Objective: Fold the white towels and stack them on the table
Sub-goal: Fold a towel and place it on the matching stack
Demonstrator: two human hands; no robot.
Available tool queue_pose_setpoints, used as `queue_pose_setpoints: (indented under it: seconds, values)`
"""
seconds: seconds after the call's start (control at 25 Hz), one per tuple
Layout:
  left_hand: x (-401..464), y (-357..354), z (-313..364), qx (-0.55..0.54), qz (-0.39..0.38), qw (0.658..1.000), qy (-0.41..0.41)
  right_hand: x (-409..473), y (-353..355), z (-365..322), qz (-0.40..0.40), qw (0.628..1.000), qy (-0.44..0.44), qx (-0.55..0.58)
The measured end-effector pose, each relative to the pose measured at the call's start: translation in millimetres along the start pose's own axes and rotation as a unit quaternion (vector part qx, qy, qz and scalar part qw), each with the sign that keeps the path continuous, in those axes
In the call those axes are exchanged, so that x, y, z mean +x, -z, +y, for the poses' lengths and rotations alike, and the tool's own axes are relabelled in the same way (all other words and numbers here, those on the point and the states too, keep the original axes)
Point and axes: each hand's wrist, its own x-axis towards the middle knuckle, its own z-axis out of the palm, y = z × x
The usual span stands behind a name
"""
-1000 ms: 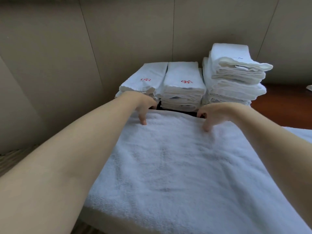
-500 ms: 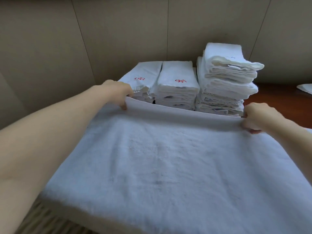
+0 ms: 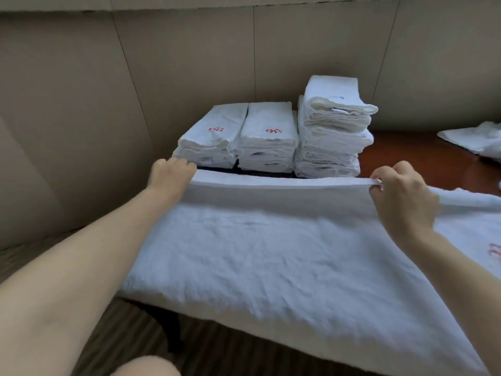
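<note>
Wooden table (image 3: 423, 156) mostly hidden under towel (image 3: 271, 253), both hands' fingers (image 3: 379, 183) clamped on its far edge.

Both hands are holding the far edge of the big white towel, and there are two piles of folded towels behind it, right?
Not quite: the head view shows three piles of folded white towels, not two. The left hand and right hand do grip the far edge of the big white towel.
</note>
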Motion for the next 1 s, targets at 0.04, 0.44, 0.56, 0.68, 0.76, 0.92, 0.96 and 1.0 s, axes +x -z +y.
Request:
queue_pose_setpoints:
  seconds: [0.04, 0.44, 0.56, 0.68, 0.76, 0.92, 0.96, 1.0]
  values:
    - [-11, 2, 1, -0.003, -0.032, 0.999, 0.002, -12, 7, 1, -0.016, 1.000, 0.015, -0.015]
    - [-46, 119, 118, -0.111, -0.135, 0.973, -0.153, -53, 30, 41, -0.203, 0.978, 0.032, -0.038]
    - [-53, 152, 195, -0.245, -0.079, 0.936, -0.239, -40, 36, 67, -0.228, 0.972, -0.017, -0.061]
    - [-51, 169, 251, -0.302, -0.016, 0.913, -0.272, -31, 36, 93, -0.235, 0.966, -0.081, -0.063]
    - [-44, 170, 272, -0.317, 0.008, 0.909, -0.271, -22, 30, 108, -0.229, 0.964, -0.134, -0.030]
    - [-37, 169, 288, -0.374, 0.029, 0.884, -0.279, -9, 17, 114, -0.221, 0.947, -0.230, 0.023]
    - [-37, 169, 290, -0.376, 0.050, 0.880, -0.287, -5, 14, 116, -0.223, 0.937, -0.265, 0.045]
    - [-39, 167, 292, -0.371, 0.082, 0.875, -0.299, -2, 14, 118, -0.220, 0.926, -0.298, 0.068]
